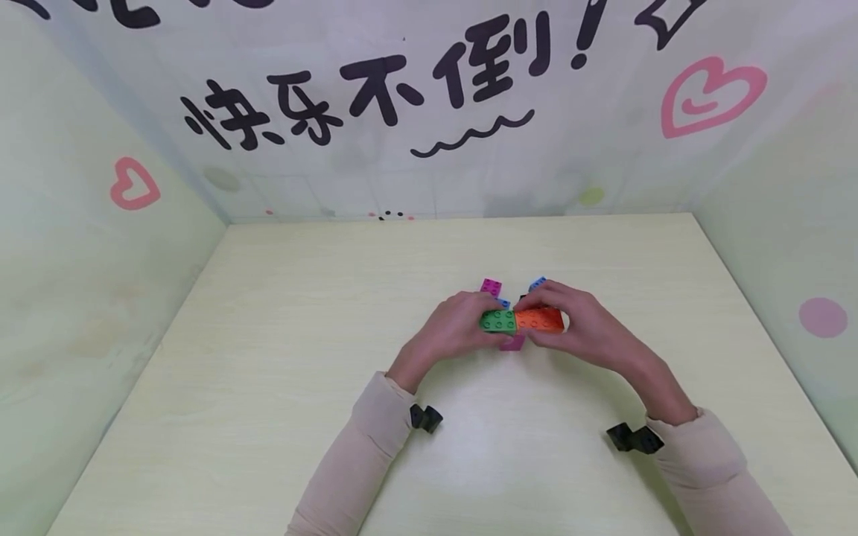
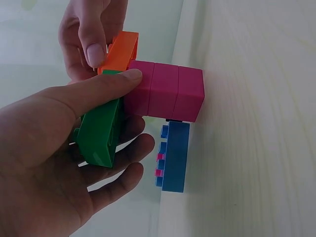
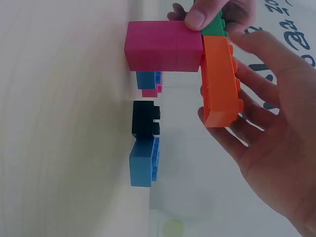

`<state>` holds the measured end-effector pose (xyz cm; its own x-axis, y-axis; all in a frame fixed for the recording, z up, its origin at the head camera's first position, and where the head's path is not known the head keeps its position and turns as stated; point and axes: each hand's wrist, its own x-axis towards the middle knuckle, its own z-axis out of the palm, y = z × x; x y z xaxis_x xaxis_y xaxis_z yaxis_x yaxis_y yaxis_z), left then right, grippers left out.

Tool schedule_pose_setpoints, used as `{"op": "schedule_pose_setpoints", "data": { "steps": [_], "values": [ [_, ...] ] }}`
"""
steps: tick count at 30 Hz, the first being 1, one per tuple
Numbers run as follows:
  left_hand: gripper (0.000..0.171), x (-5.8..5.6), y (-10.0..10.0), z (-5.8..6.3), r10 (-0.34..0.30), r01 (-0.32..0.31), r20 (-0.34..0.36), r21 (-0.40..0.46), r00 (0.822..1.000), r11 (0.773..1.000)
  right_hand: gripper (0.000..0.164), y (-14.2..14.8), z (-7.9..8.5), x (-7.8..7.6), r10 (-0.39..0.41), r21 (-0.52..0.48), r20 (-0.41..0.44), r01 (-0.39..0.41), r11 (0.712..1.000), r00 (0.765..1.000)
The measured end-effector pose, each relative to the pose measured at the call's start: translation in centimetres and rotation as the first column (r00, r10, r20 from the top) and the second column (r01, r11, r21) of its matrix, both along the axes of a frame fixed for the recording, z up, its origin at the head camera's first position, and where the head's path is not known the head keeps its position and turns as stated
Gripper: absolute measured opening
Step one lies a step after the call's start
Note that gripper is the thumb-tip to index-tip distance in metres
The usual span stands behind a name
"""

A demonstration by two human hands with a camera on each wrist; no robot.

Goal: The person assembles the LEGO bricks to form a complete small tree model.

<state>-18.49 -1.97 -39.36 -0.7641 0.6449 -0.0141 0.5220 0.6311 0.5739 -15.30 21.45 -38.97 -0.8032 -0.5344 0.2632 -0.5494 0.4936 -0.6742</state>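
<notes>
A stack of magenta toy building bricks (image 2: 165,91) stands upright on the table, with a green brick (image 1: 498,321) and an orange brick (image 1: 541,320) lying end to end across its top. My left hand (image 1: 459,326) grips the green brick, its thumb tip against the upper magenta brick in the left wrist view. From the other side my right hand (image 1: 582,327) holds the orange brick between thumb and fingers. Studs on both top bricks face up in the head view. The hands partly hide the stack's far side.
Just beyond the stack lie a magenta brick (image 1: 491,286) and a blue brick (image 2: 176,158). A black brick (image 3: 143,118) and a lighter blue brick (image 3: 142,163) sit close together to their right. Printed walls enclose the pale wooden table (image 1: 302,313) at the back and sides.
</notes>
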Motion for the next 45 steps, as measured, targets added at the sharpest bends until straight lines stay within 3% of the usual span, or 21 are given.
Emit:
{"op": "schedule_pose_setpoints", "data": {
  "steps": [9,18,25,33,45],
  "values": [
    [0.039,-0.1,0.1,0.1,-0.008,0.008,-0.004,0.014,1.0,1.0,0.033,-0.2,0.0,0.1,-0.029,0.007,0.001,0.029,1.0,1.0],
    [0.038,-0.1,0.1,-0.1,-0.012,0.013,-0.01,0.018,1.0,1.0,0.034,-0.1,-0.4,0.1,-0.03,-0.053,0.081,0.034,0.998,0.996],
    [0.034,0.0,0.2,-0.3,-0.004,0.004,-0.005,0.016,1.0,1.0,0.034,-0.1,-0.9,0.1,-0.015,-0.072,0.091,0.022,0.997,0.996],
    [0.034,0.2,0.2,-0.5,0.004,-0.004,0.011,0.02,1.0,1.0,0.046,-0.1,-1.6,0.0,-0.021,-0.056,0.12,0.028,0.998,0.993],
    [0.038,0.0,0.3,-0.3,0.005,-0.005,0.027,0.009,1.0,1.0,0.043,-0.3,-2.1,-0.3,-0.036,-0.015,0.067,0.037,0.999,0.997]
  ]
}}
